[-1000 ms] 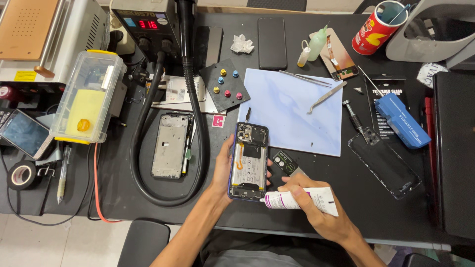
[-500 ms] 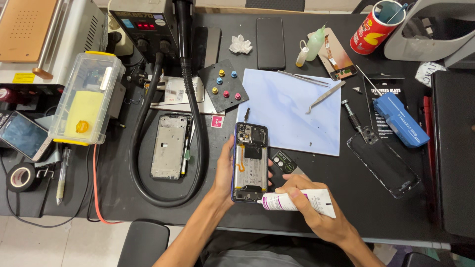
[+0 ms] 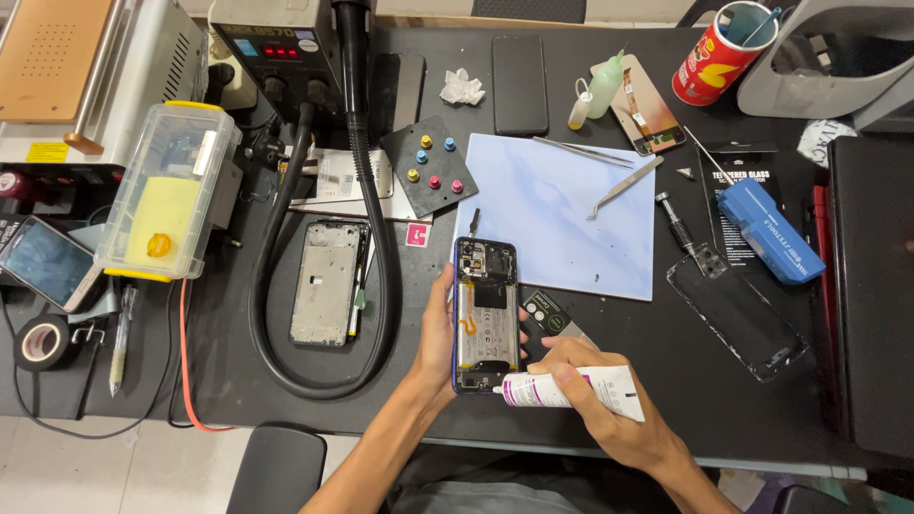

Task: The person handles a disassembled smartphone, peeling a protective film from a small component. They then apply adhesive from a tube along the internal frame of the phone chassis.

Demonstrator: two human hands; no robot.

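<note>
The opened phone [image 3: 486, 314] lies near the front edge of the black surface [image 3: 666, 381], its back cover off so the battery and boards show. The left hand [image 3: 436, 338] is clamped on its left edge, and the right hand [image 3: 609, 414] is closed around a white glue tube [image 3: 569, 390] with a purple label. Compared with a second ago, the tube's nozzle has moved only a little and now touches the bottom edge of the phone frame, so I judge that glue is being laid along this lower border. Just right of the phone is a small dark card with a green round mark [image 3: 545, 312]. Further out, a pale blue mat [image 3: 557, 209] carries tweezers [image 3: 624, 187]. A flat black package [image 3: 738, 205] lies under a blue box [image 3: 769, 231] at the right, a red snack can [image 3: 716, 55] stands at the top, and a small pink square label [image 3: 416, 234] lies beside a bare phone frame [image 3: 328, 283].
</note>
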